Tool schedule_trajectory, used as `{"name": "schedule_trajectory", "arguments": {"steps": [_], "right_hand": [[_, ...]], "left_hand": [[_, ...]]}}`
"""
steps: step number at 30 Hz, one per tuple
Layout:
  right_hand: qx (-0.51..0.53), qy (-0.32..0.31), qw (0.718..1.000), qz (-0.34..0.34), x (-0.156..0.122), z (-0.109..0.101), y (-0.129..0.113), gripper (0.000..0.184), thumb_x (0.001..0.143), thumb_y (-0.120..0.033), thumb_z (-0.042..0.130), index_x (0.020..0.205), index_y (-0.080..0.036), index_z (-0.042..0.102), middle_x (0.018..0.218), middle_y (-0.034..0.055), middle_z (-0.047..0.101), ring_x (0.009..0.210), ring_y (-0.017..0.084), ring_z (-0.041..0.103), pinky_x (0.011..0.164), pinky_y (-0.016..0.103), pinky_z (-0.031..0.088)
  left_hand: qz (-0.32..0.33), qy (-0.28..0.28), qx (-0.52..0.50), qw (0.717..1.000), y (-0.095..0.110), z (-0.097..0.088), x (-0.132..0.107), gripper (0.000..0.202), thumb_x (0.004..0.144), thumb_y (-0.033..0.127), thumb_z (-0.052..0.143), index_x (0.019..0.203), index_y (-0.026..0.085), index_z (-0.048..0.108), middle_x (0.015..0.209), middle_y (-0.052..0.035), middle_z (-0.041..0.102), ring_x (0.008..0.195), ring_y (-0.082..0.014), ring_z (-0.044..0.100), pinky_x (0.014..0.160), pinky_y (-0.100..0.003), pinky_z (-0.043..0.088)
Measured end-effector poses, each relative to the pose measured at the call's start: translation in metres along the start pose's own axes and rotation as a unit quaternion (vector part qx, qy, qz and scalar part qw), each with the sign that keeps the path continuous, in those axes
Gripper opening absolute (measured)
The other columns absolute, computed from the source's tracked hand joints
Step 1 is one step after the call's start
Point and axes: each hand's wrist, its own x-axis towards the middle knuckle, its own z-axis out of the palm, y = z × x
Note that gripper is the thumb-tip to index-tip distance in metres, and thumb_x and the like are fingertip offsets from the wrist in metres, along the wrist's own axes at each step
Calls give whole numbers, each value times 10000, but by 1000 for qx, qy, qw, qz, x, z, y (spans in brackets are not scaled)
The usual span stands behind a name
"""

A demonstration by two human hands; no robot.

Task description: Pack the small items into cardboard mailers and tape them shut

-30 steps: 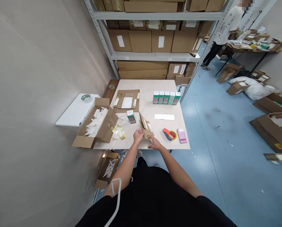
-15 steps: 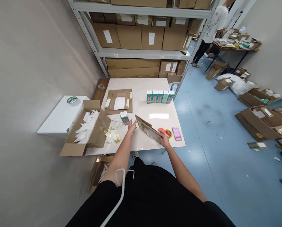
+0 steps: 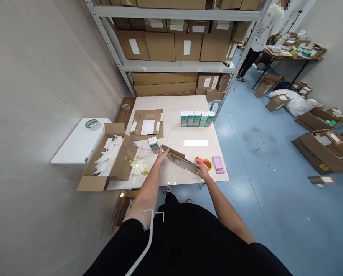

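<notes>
A flattened brown cardboard box (image 3: 180,160) stands tilted on the near half of the pale table (image 3: 188,140). My left hand (image 3: 162,155) rests with fingers stretched against its left end, just beside a small green and white carton (image 3: 153,145). My right hand (image 3: 202,171) grips the cardboard's right end, close to an orange tape dispenser (image 3: 203,163).
A row of green cartons (image 3: 197,119) stands at mid-table, with a white slip (image 3: 195,142), a pink pad (image 3: 218,164), flat cardboard (image 3: 147,124) and gold-trimmed scraps (image 3: 139,165). An open box of white packets (image 3: 111,157) overhangs the left edge. Shelving (image 3: 171,46) holds boxes behind; a person (image 3: 260,34) stands far right.
The cardboard went from a small folded piece held close between both hands to a long piece stretched out between them; my hands moved apart and the piece now lies lower.
</notes>
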Motion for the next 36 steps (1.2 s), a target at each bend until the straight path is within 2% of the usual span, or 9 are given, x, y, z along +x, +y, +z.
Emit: {"name": "schedule_trajectory", "arguments": {"steps": [4,7,10,13,17,22,27,31,36], "right_hand": [[35,29,999,-4,5,4,13,387,803,-248,561,1099,-194,805,997,84,789,982,296,696,972,471,544],[56,56,997,18,9,9,19,413,804,-242,564,1146,-186,788,1071,103,786,1035,307,701,996,472,542],[72,72,994,35,14,20,20,451,819,-272,540,1202,-175,756,1050,96,781,987,298,711,970,476,562],[95,73,993,14,20,35,16,554,811,-272,520,1330,-171,685,1141,91,768,1030,279,709,984,453,562],[100,60,993,-10,27,54,11,683,785,-240,506,1463,-204,577,1266,84,733,1121,259,689,1013,425,551],[109,73,991,1,31,62,8,885,745,-266,597,1605,-246,392,1470,124,599,1278,273,627,1060,431,521],[105,40,990,-79,28,54,9,790,742,-322,678,1515,-267,526,1541,100,537,1434,295,496,1186,475,412],[56,-8,997,-47,24,48,7,754,753,-337,740,1489,-298,581,1624,86,449,1536,308,366,1242,491,327],[36,-52,998,-27,24,44,1,805,779,-407,799,1536,-299,545,1684,94,356,1572,317,309,1250,473,320]], "left_hand": [[15,-15,1,1000,2,-8,0,764,842,372,828,1498,271,448,1662,-131,393,1452,-279,467,1135,-410,435],[32,-8,-15,999,2,-13,-1,675,898,369,773,1473,263,435,1650,-136,412,1443,-265,473,1114,-420,457],[55,-1,-13,998,-2,-22,-5,647,905,341,753,1461,256,433,1631,-151,436,1416,-259,497,1099,-426,471],[76,-5,3,997,-11,-34,-13,723,868,325,773,1492,266,412,1610,-159,458,1387,-262,525,1097,-432,474],[79,-31,33,996,-30,-47,-30,948,784,315,846,1583,265,338,1614,-190,441,1375,-302,541,1131,-454,447],[69,-23,74,995,-44,-52,-39,1063,726,312,888,1623,292,318,1643,-182,392,1353,-343,549,1127,-499,451],[81,-35,95,992,-40,-49,-37,1169,651,203,904,1636,311,284,1580,-161,439,1248,-302,602,1057,-469,510],[85,-37,115,989,-37,-45,-37,1162,584,155,916,1585,299,344,1507,-152,489,1171,-278,631,1003,-442,538],[100,-22,150,983,-37,-43,-42,1097,538,159,930,1489,285,399,1438,-137,537,1119,-269,658,959,-424,550]]}}
